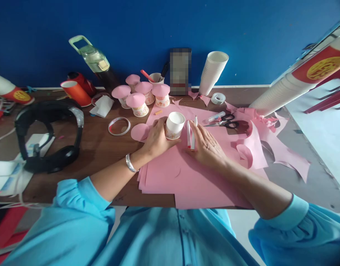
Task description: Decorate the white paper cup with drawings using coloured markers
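Your left hand (pixel 156 138) grips a small white paper cup (pixel 174 125), tipped on its side with the open mouth facing up toward you and an orange-pink printed band near its base; the print is too small to read. It sits over the pink paper sheets (pixel 170 173) at the middle of the worktop (pixel 98 147). Your right hand (pixel 206 146) lies flat on the paper just right of the cup, fingers loosely on two white markers (pixel 190 133). No writing is legible.
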`<action>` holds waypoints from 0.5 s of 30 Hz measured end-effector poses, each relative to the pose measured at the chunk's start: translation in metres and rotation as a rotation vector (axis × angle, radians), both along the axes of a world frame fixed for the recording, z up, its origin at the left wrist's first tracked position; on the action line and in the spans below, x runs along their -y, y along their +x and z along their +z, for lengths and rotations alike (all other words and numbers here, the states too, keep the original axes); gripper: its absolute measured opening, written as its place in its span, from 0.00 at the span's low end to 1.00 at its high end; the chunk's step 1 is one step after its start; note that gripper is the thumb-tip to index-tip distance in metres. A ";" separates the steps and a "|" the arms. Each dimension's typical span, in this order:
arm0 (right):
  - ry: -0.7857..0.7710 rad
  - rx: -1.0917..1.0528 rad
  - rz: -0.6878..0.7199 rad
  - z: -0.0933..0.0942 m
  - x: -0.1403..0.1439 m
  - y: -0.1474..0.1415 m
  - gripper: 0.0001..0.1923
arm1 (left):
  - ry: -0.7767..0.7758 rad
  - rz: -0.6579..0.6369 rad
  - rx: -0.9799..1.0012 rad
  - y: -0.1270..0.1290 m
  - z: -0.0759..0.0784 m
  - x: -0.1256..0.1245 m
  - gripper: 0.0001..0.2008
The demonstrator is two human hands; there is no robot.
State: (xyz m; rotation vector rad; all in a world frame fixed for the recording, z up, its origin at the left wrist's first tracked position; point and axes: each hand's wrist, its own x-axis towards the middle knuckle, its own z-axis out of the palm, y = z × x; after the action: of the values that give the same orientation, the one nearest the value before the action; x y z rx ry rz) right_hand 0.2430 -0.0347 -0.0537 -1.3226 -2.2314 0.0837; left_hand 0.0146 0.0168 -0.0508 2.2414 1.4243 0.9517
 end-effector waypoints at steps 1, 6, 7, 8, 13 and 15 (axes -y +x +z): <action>-0.011 0.014 0.005 -0.002 0.000 0.000 0.48 | -0.009 0.008 -0.038 0.001 0.000 0.000 0.42; -0.045 0.053 0.000 -0.003 -0.002 0.001 0.49 | -0.048 0.031 -0.171 0.001 -0.001 0.001 0.42; -0.053 0.050 -0.012 -0.002 -0.003 0.001 0.49 | -0.046 0.028 -0.172 0.001 -0.001 0.001 0.43; -0.060 0.043 -0.026 -0.001 -0.003 0.001 0.48 | -0.044 0.022 -0.169 0.000 -0.002 0.000 0.43; -0.082 0.045 -0.043 0.002 -0.006 0.004 0.41 | -0.014 -0.049 -0.126 -0.005 -0.003 -0.002 0.42; -0.060 0.048 -0.048 0.001 -0.007 0.004 0.39 | 0.003 -0.092 -0.107 -0.007 -0.002 -0.002 0.42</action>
State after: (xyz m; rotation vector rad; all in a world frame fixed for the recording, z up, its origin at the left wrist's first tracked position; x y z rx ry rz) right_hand 0.2473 -0.0279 -0.0528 -1.4231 -2.2516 0.1041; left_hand 0.0078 0.0190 -0.0532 2.3702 1.3505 0.8162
